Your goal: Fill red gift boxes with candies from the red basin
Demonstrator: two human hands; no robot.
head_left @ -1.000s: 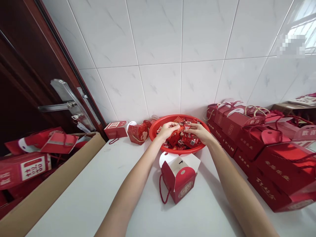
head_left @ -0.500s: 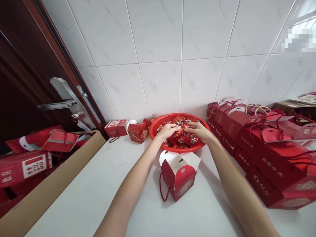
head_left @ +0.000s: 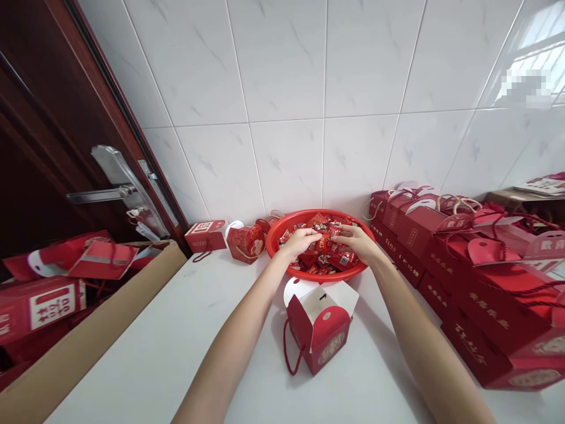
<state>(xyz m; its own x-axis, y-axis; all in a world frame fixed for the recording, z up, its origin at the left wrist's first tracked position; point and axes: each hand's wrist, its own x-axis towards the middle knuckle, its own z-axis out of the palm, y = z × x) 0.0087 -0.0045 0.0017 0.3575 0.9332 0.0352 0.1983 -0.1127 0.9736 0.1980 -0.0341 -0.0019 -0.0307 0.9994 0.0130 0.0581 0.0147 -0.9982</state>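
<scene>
A round red plastic basket point(head_left: 274, 259) full of red-wrapped packets point(head_left: 324, 259) stands against the tiled wall. Over its left half, my left hand point(head_left: 301, 242) pinches a small red packet at the fingertips. My right hand point(head_left: 358, 242) is over the right half, its fingers apart and touching the packets. In front of the basket stands an open red gift box point(head_left: 324, 335) with its white flaps raised and a dark red rope handle hanging on its left side.
Stacked red boxes point(head_left: 477, 306) line the right side of the white table point(head_left: 145, 341). Small red boxes point(head_left: 206, 237) stand left of the basket. At the far left, a cardboard carton point(head_left: 101, 318) holds more red boxes beside a dark door point(head_left: 39, 129).
The view has tilted slightly, so everything sits a little lower. Both hands remain over the basket, with only small finger movements.
</scene>
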